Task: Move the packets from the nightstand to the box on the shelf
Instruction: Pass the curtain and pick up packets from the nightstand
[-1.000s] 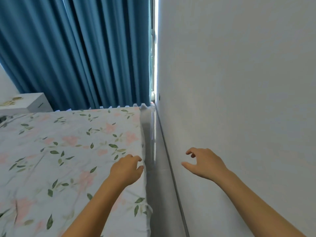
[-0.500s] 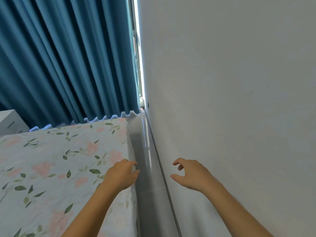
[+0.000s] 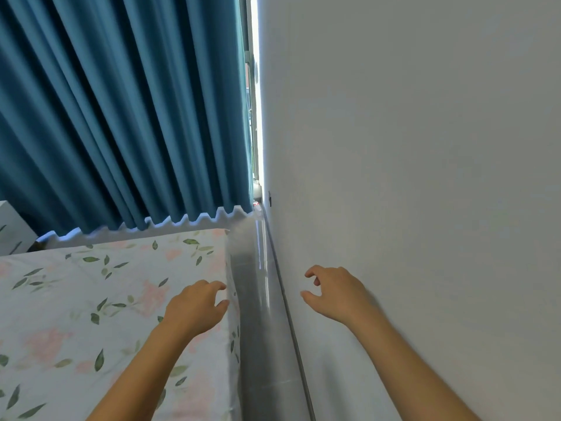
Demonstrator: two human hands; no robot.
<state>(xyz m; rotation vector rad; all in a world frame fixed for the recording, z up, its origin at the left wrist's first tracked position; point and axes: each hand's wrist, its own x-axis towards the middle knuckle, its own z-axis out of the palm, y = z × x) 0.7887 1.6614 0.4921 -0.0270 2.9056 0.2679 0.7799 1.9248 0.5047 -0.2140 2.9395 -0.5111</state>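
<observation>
The view has swung right since a second ago: the white nightstand (image 3: 12, 229), then well inside the frame at the left, now shows only a corner at the left edge, and the packets that lay on its top are out of sight. Both arms are out front. The left hand (image 3: 194, 308) hovers over the edge of the floral bedspread (image 3: 76, 299), fingers loosely curled, holding nothing. The right hand (image 3: 334, 294) hangs in front of the white wall (image 3: 425, 177), fingers relaxed and half-bent, empty too. My read: this is a walk between places, hands held ready rather than working, going down the narrow strip of grey floor (image 3: 261, 314) between bed and wall toward the blue curtain (image 3: 121, 101). Which way the packets point, or how their long axis lies, cannot be told. No box or shelf is in view either.
</observation>
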